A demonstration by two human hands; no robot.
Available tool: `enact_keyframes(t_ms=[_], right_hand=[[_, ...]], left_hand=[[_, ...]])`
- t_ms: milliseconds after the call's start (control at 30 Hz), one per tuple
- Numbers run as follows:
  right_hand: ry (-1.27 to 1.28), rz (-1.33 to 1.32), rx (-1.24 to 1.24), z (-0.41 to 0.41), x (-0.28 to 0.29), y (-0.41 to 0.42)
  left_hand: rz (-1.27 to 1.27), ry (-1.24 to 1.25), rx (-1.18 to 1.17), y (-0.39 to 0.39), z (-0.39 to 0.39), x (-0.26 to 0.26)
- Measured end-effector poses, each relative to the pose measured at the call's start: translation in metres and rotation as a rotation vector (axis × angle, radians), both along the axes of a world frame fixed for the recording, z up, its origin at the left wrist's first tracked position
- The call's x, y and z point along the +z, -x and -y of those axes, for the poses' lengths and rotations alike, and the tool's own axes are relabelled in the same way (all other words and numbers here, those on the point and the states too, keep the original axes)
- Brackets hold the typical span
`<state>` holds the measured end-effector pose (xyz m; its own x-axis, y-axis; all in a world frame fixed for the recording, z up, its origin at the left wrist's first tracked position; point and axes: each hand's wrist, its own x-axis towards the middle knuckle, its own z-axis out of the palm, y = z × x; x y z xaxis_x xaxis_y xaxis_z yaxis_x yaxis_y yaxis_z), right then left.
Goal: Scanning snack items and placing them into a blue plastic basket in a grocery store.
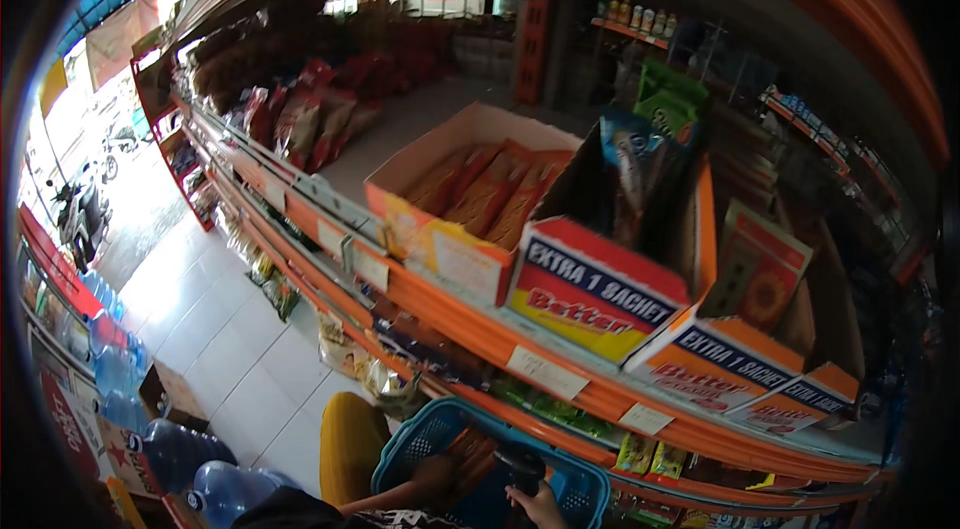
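Low in the view is a blue plastic shopping basket point(390, 463) with perforated walls, held close against the shelf. My left hand point(435, 475) reaches down inside it, beside orange-brown packets point(474, 446). Shadow hides its fingers, so I cannot tell whether they grip a packet. My right hand point(538, 505) is closed around a black handle point(520, 463) above the basket. On the shelf ahead, an open carton point(435, 236) holds similar orange-brown packets. To its right stand several "Better" biscuit cartons point(600, 296), their tops cut open; upright packs stick out of some.
Orange shelf edges point(450, 296) with paper tags run diagonally ahead. Red-and-clear packs point(315, 108) lie farther along the shelf. At lower left, large blue water bottles point(232, 488) and a cardboard box point(172, 394) stand beside the white tiled floor point(247, 349). A motorcycle point(79, 210) is parked outside.
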<state>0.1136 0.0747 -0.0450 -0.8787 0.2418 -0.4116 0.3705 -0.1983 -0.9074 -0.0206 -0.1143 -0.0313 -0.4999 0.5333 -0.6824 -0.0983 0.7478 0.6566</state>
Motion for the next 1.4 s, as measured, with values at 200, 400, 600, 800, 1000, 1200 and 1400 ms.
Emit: enact_keyframes(t_ms=[200, 400, 600, 800, 1000, 1200, 1400], right_hand=[[0.002, -0.028, -0.021, -0.004, 0.012, 0.003], [0.131, 0.005, -0.031, -0.002, 0.013, 0.007], [-0.024, -0.183, -0.037, 0.000, -0.011, 0.009], [-0.035, -0.011, 0.000, -0.004, -0.036, 0.005], [-0.024, -0.055, -0.008, -0.002, 0.003, 0.009], [-0.008, -0.033, -0.008, -0.005, -0.011, 0.009], [-0.007, -0.030, -0.017, 0.003, -0.015, 0.010]], left_hand=[[-0.371, 0.000, -0.263, 0.006, 0.013, -0.025], [-0.030, 0.450, -0.653, 0.025, -0.035, 0.075], [-0.250, 0.478, -0.824, 0.027, -0.090, 0.067], [-0.493, 0.512, -0.947, 0.029, -0.116, 0.061], [-0.742, 0.507, -0.949, 0.022, -0.150, 0.053], [-0.927, 0.531, -0.993, -0.004, -0.147, 0.036], [-1.134, 0.556, -1.058, -0.019, -0.130, 0.012]])
